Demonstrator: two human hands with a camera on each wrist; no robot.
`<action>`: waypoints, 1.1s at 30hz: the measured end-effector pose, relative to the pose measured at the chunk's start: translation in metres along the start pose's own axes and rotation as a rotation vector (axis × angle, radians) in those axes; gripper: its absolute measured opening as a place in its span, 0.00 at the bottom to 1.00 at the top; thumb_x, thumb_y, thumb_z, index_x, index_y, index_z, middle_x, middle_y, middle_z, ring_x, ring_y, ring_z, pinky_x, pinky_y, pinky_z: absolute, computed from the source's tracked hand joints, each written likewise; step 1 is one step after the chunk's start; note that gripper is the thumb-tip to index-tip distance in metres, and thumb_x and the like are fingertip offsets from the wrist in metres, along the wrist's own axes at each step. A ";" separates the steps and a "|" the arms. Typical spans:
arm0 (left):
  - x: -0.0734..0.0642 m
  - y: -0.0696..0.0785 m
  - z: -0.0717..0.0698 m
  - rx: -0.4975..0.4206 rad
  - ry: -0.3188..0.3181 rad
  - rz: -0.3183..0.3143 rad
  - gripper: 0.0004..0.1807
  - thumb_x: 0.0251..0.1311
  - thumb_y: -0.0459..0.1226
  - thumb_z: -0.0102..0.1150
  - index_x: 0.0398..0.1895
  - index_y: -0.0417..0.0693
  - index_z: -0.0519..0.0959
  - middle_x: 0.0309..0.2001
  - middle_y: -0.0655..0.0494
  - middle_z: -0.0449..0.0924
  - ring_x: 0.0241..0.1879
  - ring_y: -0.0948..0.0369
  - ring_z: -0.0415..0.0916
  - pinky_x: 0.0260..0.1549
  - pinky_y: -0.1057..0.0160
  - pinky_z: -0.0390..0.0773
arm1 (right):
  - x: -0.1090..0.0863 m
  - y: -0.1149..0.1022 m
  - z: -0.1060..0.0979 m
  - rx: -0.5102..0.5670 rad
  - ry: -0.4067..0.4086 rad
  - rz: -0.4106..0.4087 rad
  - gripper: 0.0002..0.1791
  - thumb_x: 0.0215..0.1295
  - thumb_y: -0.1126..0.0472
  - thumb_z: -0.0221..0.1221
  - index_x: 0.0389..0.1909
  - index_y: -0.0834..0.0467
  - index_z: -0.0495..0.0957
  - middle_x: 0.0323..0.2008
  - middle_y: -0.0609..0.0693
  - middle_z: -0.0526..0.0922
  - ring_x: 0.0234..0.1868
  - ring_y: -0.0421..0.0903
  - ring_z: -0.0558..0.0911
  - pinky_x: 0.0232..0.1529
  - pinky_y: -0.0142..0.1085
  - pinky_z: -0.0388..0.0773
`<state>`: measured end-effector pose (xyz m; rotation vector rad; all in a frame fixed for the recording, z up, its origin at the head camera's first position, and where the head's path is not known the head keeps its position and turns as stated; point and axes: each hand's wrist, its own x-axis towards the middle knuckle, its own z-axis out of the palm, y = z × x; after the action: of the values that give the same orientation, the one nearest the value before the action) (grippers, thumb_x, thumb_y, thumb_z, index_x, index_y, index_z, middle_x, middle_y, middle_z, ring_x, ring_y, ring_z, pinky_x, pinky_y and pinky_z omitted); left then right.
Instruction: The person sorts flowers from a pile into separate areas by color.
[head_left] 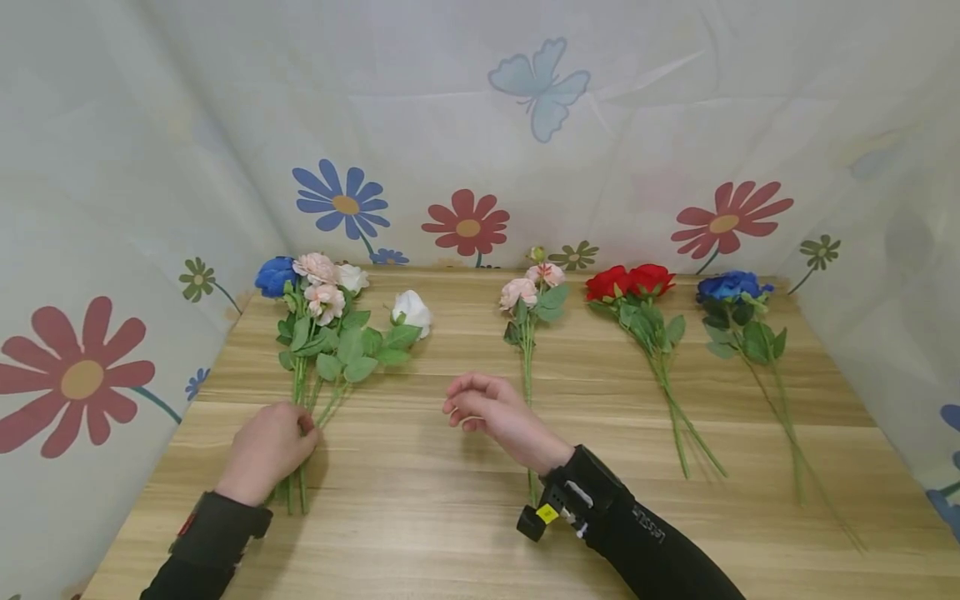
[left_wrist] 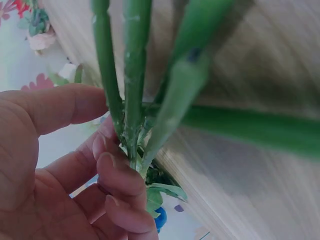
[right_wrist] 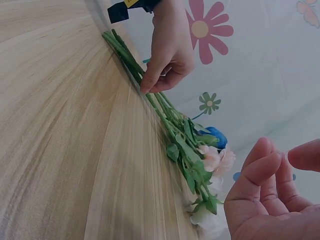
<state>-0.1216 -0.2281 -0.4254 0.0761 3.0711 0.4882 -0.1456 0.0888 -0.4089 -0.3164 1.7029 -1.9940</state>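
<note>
My left hand (head_left: 273,450) grips the stems of a bunch of artificial flowers (head_left: 318,333) at the table's left. The bunch has a blue bloom (head_left: 276,276), two pink ones (head_left: 325,302) and white roses (head_left: 412,312), one leaning out to the right. In the left wrist view, thumb and fingers close round the green stems (left_wrist: 134,65), and one stem crosses sideways behind them. Over the middle of the table, my right hand (head_left: 498,417) has loosely bent fingers with nothing between them. It is beside the stem of a pink flower spray (head_left: 527,292), overlapping its lower part.
On the wooden table (head_left: 420,517), red roses (head_left: 630,282) with crossed stems lie right of the pink spray. Blue flowers (head_left: 731,287) lie at the far right, their long stems running toward the front. A patterned curtain (head_left: 622,108) rises behind the table and along both sides.
</note>
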 end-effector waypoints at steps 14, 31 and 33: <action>-0.002 0.003 0.006 0.046 0.036 0.053 0.06 0.54 0.34 0.60 0.22 0.44 0.80 0.21 0.51 0.77 0.18 0.59 0.70 0.16 0.58 0.71 | 0.000 0.001 -0.001 -0.002 0.001 0.007 0.11 0.67 0.66 0.50 0.47 0.67 0.70 0.38 0.53 0.77 0.37 0.47 0.77 0.39 0.34 0.73; -0.001 0.005 0.001 0.061 0.034 0.001 0.08 0.57 0.35 0.54 0.21 0.47 0.76 0.17 0.53 0.71 0.15 0.58 0.65 0.10 0.60 0.63 | -0.002 0.005 -0.005 -0.014 -0.007 0.002 0.11 0.67 0.66 0.50 0.47 0.67 0.70 0.38 0.54 0.77 0.37 0.45 0.77 0.40 0.35 0.73; -0.002 0.005 0.000 0.076 0.044 -0.021 0.09 0.57 0.35 0.53 0.20 0.48 0.75 0.17 0.52 0.71 0.15 0.57 0.65 0.10 0.59 0.63 | -0.002 0.006 -0.005 -0.014 -0.006 0.000 0.11 0.67 0.66 0.50 0.47 0.67 0.70 0.38 0.53 0.77 0.37 0.45 0.77 0.39 0.35 0.73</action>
<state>-0.1198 -0.2235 -0.4236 0.0347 3.1302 0.3766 -0.1455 0.0937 -0.4153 -0.3268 1.7134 -1.9800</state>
